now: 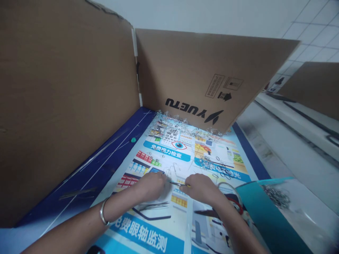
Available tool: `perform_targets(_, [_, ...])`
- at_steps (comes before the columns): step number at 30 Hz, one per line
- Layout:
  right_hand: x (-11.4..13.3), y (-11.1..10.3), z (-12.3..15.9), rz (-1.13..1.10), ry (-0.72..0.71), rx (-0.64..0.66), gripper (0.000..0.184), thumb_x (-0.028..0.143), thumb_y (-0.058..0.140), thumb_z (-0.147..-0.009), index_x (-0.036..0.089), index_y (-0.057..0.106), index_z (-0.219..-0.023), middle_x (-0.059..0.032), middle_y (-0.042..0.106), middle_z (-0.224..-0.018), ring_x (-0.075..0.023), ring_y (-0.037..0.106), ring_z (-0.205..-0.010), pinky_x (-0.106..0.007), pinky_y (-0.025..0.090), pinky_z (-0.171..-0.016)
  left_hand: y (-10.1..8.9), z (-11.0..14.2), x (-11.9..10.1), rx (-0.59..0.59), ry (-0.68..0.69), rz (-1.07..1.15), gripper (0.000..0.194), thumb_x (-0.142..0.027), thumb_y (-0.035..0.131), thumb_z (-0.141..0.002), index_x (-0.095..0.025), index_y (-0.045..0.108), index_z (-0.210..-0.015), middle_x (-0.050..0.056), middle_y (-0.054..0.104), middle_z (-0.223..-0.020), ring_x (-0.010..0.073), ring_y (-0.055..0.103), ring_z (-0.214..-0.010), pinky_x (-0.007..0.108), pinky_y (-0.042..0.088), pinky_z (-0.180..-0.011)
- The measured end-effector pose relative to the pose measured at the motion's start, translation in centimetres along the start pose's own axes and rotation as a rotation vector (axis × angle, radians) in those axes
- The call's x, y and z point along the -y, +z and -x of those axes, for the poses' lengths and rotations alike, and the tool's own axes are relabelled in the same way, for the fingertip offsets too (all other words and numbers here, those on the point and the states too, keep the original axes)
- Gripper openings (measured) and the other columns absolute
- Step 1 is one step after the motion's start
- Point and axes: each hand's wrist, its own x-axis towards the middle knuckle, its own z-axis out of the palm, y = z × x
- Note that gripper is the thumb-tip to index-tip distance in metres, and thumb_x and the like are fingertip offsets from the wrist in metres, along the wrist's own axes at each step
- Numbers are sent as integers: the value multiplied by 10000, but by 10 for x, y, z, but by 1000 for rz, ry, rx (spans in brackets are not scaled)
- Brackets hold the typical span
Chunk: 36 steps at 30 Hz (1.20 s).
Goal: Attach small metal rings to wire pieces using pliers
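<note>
My left hand (150,185) and my right hand (200,188) rest close together on a printed poster (148,233) that covers the table. Both hands are closed in a pinch. A thin dark rod-like tool with a yellow band (179,184) spans the gap between them, and both pinch it. A silver bangle (103,212) circles my left wrist. Thin wire pieces (152,205) lie on the poster just below my left hand.
Brown cardboard walls (196,74) stand at the left and back. Small clear and metal parts (185,123) are heaped along the back wall, with more metal rings (212,165) mid-right. A teal tray (267,215) at the right holds metal pieces (275,195).
</note>
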Motion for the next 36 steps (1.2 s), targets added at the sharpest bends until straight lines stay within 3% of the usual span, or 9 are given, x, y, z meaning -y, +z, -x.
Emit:
perform_targets(10, [4, 2, -3, -13, 19, -2, 416, 484, 387, -802, 182, 672, -793, -93, 670, -810, -232, 607, -761, -266, 344, -566, -3, 0, 0, -18, 11, 40, 249, -130, 396, -751, -155, 594, -900, 112, 653, -870, 238, 604, -730, 300, 421, -594])
perform_targets(16, [-1, 1, -2, -17, -5, -59, 361, 468, 420, -800, 203, 664, -768, -61, 667, -785, -208, 602, -765, -245, 307, -549, -17, -2, 8, -12, -42, 294, 177, -202, 423, -762, -172, 591, -717, 30, 629, -690, 160, 554, -623, 220, 327, -522])
perform_targets(21, [-2, -2, -2, -25, 30, -91, 405, 503, 385, -817, 202, 652, -772, -61, 663, -763, -197, 599, -746, -241, 289, -546, -18, -8, 13, -190, -162, 559, 239, -308, 426, -802, -157, 580, -698, 11, 604, -689, 132, 528, -656, 201, 334, -562])
perform_targets(24, [-1, -3, -3, -48, 30, -115, 402, 495, 378, -825, 205, 651, -776, -55, 666, -764, -190, 597, -749, -245, 279, -545, -17, -9, 14, -180, -174, 681, 264, -315, 413, -816, -161, 594, -700, -5, 586, -631, 118, 516, -619, 194, 329, -540])
perform_targets(30, [2, -4, -2, -77, 12, -132, 371, 475, 395, -828, 210, 652, -785, -45, 672, -772, -181, 598, -754, -240, 271, -549, -19, -10, 17, -319, -234, 703, 158, -282, 480, -780, -171, 580, -729, -14, 574, -665, 118, 510, -645, 202, 363, -581])
perform_targets(36, [4, -8, 1, -106, 0, -132, 368, 473, 398, -828, 213, 650, -765, -36, 669, -757, -163, 587, -714, -235, 266, -541, -22, -10, 20, -375, -85, 715, 197, -269, 479, -806, -188, 652, -854, 32, 618, -825, 148, 533, -833, 248, 396, -774])
